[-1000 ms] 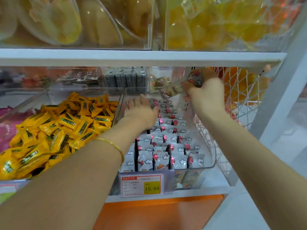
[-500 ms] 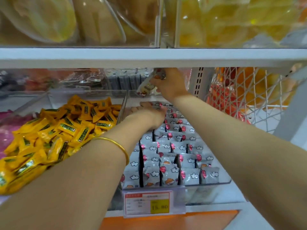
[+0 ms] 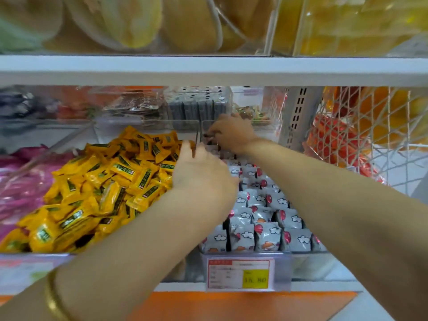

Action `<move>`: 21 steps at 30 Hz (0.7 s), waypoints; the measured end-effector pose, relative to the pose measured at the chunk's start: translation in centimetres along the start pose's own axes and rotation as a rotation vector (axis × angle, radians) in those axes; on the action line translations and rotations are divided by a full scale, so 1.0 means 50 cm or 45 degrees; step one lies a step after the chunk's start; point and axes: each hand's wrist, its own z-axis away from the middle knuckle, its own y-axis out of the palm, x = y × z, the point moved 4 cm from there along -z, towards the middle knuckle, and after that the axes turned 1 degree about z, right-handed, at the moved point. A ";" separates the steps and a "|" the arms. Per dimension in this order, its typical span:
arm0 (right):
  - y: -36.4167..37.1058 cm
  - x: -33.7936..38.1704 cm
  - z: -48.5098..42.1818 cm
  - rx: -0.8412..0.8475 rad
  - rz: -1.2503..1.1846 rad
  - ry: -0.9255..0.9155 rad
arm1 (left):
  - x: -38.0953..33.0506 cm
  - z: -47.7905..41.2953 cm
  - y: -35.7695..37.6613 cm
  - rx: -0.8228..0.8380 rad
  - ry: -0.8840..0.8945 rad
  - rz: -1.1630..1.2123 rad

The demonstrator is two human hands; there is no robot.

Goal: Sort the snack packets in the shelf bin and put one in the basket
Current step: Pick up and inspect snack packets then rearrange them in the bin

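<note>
A white shop shelf carries clear bins under a blurred upper tier of yellow goods. The shelf bin of grey, cloud-printed snack packets lies beneath both hands, with its packets standing in rows from the price tag backward. The left hand lies flat, fingers extended, over the middle rows. It is just beside the clear wall that parts those rows from the yellow packets on its left. The right hand, beyond the left, curls its fingers and seems to pinch a dark-edged packet at the bin's rear.

To do this step well, the left hand should steady the rows upright while the right sets its packet in square, without tipping its neighbours.

The rear rows are hidden behind both hands, and the pinched packet is blurred. I cannot tell whether the white wire mesh to the right of the right hand is the basket.
</note>
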 end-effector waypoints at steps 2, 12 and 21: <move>-0.015 -0.008 0.000 0.068 0.122 -0.002 | 0.013 0.023 0.012 0.004 0.027 0.053; -0.005 0.001 0.013 0.126 -0.141 0.177 | 0.024 0.075 0.041 -0.362 0.024 0.625; 0.033 0.008 -0.011 0.016 0.019 0.163 | 0.027 0.070 0.059 -0.614 0.080 0.821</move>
